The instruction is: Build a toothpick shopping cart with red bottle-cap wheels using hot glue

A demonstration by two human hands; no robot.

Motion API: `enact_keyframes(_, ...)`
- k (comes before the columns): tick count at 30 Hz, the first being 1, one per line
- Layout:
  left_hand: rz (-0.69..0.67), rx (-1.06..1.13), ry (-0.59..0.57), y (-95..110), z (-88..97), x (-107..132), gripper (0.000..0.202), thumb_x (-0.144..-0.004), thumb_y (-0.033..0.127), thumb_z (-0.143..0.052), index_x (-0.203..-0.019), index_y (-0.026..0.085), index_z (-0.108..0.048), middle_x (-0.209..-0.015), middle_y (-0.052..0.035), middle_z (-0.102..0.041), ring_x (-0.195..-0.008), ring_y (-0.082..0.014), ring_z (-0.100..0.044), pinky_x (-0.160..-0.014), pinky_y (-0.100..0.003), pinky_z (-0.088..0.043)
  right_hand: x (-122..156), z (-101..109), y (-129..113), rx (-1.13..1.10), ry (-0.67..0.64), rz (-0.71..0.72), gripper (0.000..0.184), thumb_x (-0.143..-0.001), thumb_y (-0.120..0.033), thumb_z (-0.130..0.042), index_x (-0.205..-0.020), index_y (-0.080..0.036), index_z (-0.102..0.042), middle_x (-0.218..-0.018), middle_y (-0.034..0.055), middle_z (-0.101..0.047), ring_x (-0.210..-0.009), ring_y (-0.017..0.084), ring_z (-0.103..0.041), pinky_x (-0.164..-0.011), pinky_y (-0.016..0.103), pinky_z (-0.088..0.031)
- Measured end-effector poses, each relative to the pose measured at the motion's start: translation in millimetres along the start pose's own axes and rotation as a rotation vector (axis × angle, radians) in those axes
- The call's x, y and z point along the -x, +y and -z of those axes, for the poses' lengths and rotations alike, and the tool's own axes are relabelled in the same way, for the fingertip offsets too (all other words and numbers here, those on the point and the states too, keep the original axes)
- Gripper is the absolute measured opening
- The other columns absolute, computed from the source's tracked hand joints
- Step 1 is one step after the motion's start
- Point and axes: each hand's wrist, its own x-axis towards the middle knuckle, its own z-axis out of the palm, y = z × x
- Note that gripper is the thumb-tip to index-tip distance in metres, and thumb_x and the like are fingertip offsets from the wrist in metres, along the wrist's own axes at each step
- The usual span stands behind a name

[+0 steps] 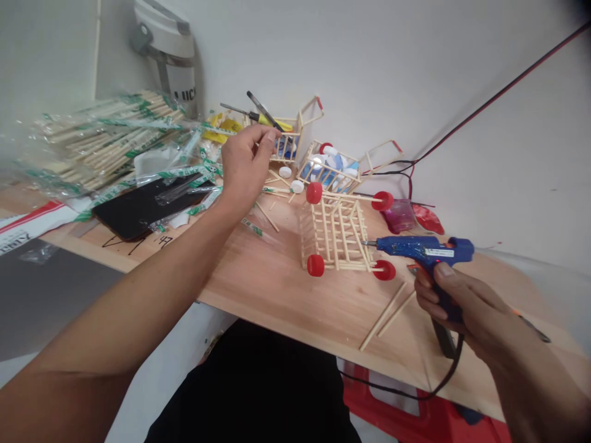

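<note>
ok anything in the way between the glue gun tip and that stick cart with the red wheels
Nothing visible does: the nozzle of the blue hot glue gun in the right hand points at the side of the stick cart, above its red bottle-cap wheel. Whether the tip already touches the cart is hard to tell from this view.

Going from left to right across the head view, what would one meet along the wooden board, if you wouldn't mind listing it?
Black glossy smartphone → left hand → red-wheeled wooden-stick cart → blue hot glue gun

Three stick-built carts (335,231), four red bottle-cap wheels (315,265) on the nearest, one blue glue gun (415,249).
</note>
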Motion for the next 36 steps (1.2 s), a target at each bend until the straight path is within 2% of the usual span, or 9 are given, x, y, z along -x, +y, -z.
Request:
enact_keyframes(2, -0.021, 0.007, -0.008, -4.0, -0.2, -0.3, 0.027, -0.09, 0.052, -0.054, -0.093, 0.035, -0.074, -0.072, 0.0003, -0.069, -0.066, -0.0175, -0.057, -0.061, -0.033, -0.042, -1.0, 0.8, 1.2, -0.003, -0.006, 0.009, 0.045, -0.086, -0.061, -0.058, -0.074, -0.019, -0.051, -0.062, -0.0039, -0.038, -0.048, 0.007, -0.032, -0.043, 0.02, -0.014)
enact_keyframes(5, -0.012, 0.0, -0.011, -3.1, -0.2, 0.0, 0.025, -0.09, 0.052, -0.054, -0.093, 0.035, -0.073, -0.072, 0.0007, -0.069, -0.067, -0.0182, -0.057, -0.062, -0.034, -0.043, -4.7, 5.1, 5.1, -0.005, -0.031, 0.016, 0.044, -0.086, -0.061, -0.058, -0.074, -0.02, -0.05, -0.062, -0.0042, -0.037, -0.048, 0.007, -0.032, -0.042, 0.021, -0.013)
enact_keyframes(11, 0.053, -0.045, -0.002, 10.4, 0.0, 1.9, 0.018, -0.09, 0.033, -0.056, -0.084, 0.032, -0.073, -0.071, 0.0011, -0.069, -0.064, -0.0162, -0.058, -0.062, -0.033, -0.043, -9.4, 11.8, 11.4, 0.0, -0.048, 0.009, 0.044, -0.086, -0.061, -0.059, -0.071, -0.02, -0.047, -0.063, -0.0044, -0.036, -0.047, 0.008, -0.033, -0.04, 0.019, -0.015)
enact_keyframes(14, 0.035, -0.05, -0.004, 11.5, -0.3, 2.1, 0.017, -0.091, 0.033, -0.058, -0.084, 0.031, -0.073, -0.072, 0.0018, -0.07, -0.064, -0.0157, -0.058, -0.063, -0.032, -0.045, -7.2, 7.6, 6.5, -0.002, -0.03, -0.002, 0.046, -0.085, -0.061, -0.059, -0.07, -0.02, -0.046, -0.062, -0.0043, -0.036, -0.047, 0.007, -0.032, -0.04, 0.018, -0.014)
enact_keyframes(20, 0.025, -0.067, -0.011, 13.6, 0.2, 2.8, 0.021, -0.094, 0.027, -0.054, -0.088, 0.023, -0.074, -0.075, 0.0002, -0.072, -0.068, -0.0136, -0.061, -0.065, -0.029, -0.046, -2.5, 0.3, -9.0, -0.011, 0.015, 0.001, 0.042, -0.084, -0.06, -0.06, -0.075, -0.02, -0.055, -0.063, -0.0028, -0.04, -0.047, 0.008, -0.034, -0.04, 0.02, -0.017)
enact_keyframes(26, 0.028, -0.079, -0.016, 14.4, 0.7, 3.7, 0.02, -0.094, 0.025, -0.055, -0.088, 0.019, -0.073, -0.076, 0.001, -0.071, -0.07, -0.0125, -0.063, -0.067, -0.027, -0.046, -2.9, 5.5, -7.0, 0.008, -0.002, -0.024, 0.044, -0.085, -0.062, -0.058, -0.073, -0.019, -0.052, -0.061, -0.0036, -0.038, -0.046, 0.007, -0.031, -0.041, 0.019, -0.012)
enact_keyframes(31, 0.023, -0.069, -0.009, 13.1, -0.1, 2.8, 0.018, -0.092, 0.023, -0.056, -0.083, 0.023, -0.072, -0.074, 0.001, -0.071, -0.069, -0.014, -0.063, -0.066, -0.029, -0.046, -2.0, 4.3, -8.9, 0.053, -0.015, 0.002, 0.042, -0.087, -0.06, -0.057, -0.074, -0.02, -0.051, -0.061, -0.0037, -0.037, -0.046, 0.007, -0.031, -0.041, 0.021, -0.012)
enact_keyframes(36, 0.03, -0.037, 0.0, 13.5, -0.7, 2.6, 0.02, -0.091, 0.022, -0.055, -0.082, 0.025, -0.073, -0.075, -0.0002, -0.072, -0.068, -0.0159, -0.062, -0.065, -0.032, -0.046, -4.0, 4.2, -6.3, 0.073, -0.019, 0.035, 0.046, -0.089, -0.06, -0.054, -0.069, -0.02, -0.044, -0.062, -0.0035, -0.035, -0.047, 0.007, -0.03, -0.042, 0.023, -0.012)
